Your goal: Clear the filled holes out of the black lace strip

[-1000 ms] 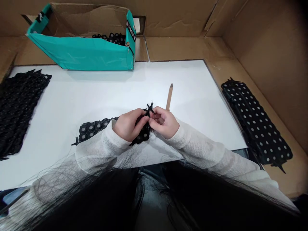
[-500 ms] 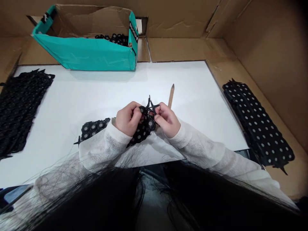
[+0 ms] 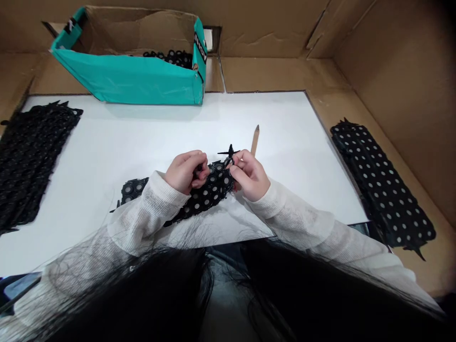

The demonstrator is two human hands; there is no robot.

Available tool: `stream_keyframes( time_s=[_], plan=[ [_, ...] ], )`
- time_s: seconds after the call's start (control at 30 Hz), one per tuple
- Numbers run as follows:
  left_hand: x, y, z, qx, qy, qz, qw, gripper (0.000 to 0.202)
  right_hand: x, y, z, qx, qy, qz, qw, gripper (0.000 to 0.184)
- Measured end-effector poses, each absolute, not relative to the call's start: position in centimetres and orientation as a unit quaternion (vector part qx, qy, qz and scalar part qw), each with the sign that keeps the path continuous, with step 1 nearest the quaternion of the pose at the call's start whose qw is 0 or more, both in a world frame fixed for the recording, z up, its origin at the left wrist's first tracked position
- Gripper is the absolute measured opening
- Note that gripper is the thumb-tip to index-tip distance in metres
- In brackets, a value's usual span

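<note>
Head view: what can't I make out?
In the head view:
Left hand: its curl hides anything inside.
Dotted black mat: left sleeve covers part.
Brown stick: right hand hides its lower end.
Teal box: its front hides lower contents.
Black pile: left picture edge cuts it.

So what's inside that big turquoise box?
Inside the turquoise box, black round pieces with pale middles show near its right end. Its front wall hides the bottom and whatever lies lower down, so how many there are can't be seen.
</note>
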State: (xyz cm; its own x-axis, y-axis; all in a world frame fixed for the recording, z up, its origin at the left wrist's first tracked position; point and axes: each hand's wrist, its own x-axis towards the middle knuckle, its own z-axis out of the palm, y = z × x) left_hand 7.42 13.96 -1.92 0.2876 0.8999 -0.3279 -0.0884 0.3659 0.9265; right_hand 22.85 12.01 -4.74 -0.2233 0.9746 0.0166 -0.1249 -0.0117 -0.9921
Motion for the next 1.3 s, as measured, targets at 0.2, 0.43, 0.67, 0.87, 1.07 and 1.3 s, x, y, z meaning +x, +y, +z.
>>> stream_keyframes(
  time_s=[0.2,0.43,0.67,0.87,1.07,1.3],
  plan=[
    [7.3,12.7,-2.7,0.586,0.514,0.356,0.515,0.016,23.0,11.9,-4.8,-0.401,-0.522,0.597,0.459,0.027],
    [7.2,10.9,-2.1,0.753,0.524,0.321,0.237,0.024,22.9,11.7,-4.9,-0.403,-0.545,0.567,0.468,0.025],
    [8.2,10.7,-2.3,0.825,0.490,0.187,0.212,0.028,23.0,11.6,-5.1,-0.382,-0.616,0.512,0.461,0.013],
    [7.7,11.4,-2.5,0.808,0.439,0.246,0.305,0.024,23.2,11.8,-5.0,-0.356,-0.609,0.522,0.479,0.013],
    [8.0,10.4,-2.9,0.829,0.474,0.201,0.219,0.028,23.2,11.3,-4.6,-0.388,-0.653,0.465,0.455,0.007],
    [7.8,11.0,-3.0,0.807,0.424,0.251,0.326,0.020,23.0,11.7,-4.8,-0.352,-0.604,0.534,0.475,0.016]
  ],
)
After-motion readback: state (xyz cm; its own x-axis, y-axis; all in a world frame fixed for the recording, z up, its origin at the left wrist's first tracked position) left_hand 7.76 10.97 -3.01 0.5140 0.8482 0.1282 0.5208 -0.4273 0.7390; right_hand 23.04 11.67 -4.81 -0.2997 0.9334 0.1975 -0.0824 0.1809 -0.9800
